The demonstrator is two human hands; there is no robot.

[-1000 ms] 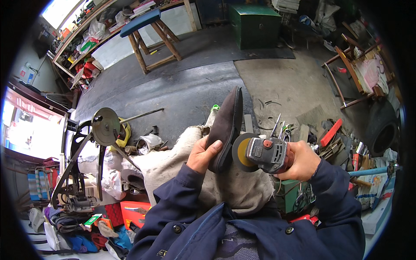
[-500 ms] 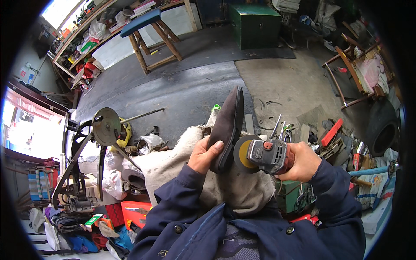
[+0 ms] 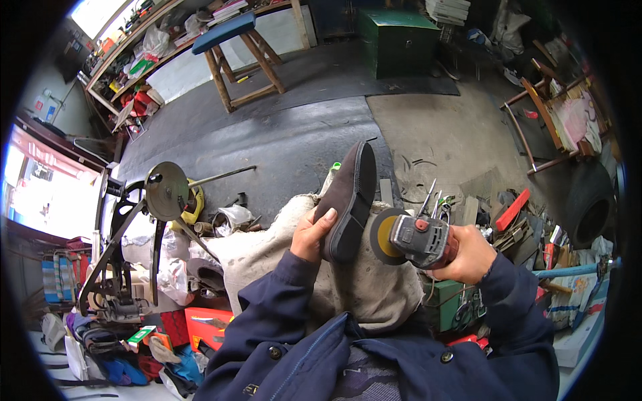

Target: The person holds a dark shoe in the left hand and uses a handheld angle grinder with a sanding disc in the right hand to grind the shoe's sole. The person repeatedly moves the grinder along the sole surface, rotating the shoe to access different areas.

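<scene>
My left hand (image 3: 311,234) is wrapped round the heel end of a dark brown shoe (image 3: 340,190), thumb on its side. The shoe's toe points away from me, and its black sole (image 3: 354,212) is tilted toward the right. In my right hand (image 3: 471,254) is a grey and red angle grinder (image 3: 421,237), gripped by its body. Its round disc (image 3: 386,235), yellowish in the middle with a dark rim, stands just right of the sole with a small gap between them. A beige cloth (image 3: 267,250) covers my lap beneath both.
At the left stands a black hand-cranked machine with a round wheel (image 3: 167,191). Right of my lap lie hand tools, scraps and a red bar-shaped piece (image 3: 513,208). Farther off are a blue-topped wooden stool (image 3: 224,33), a green chest (image 3: 396,43) and a wooden chair (image 3: 545,110).
The shoe has turned so that more of its sole faces right and up. The grinder has shifted slightly right, away from the shoe, opening a gap.
</scene>
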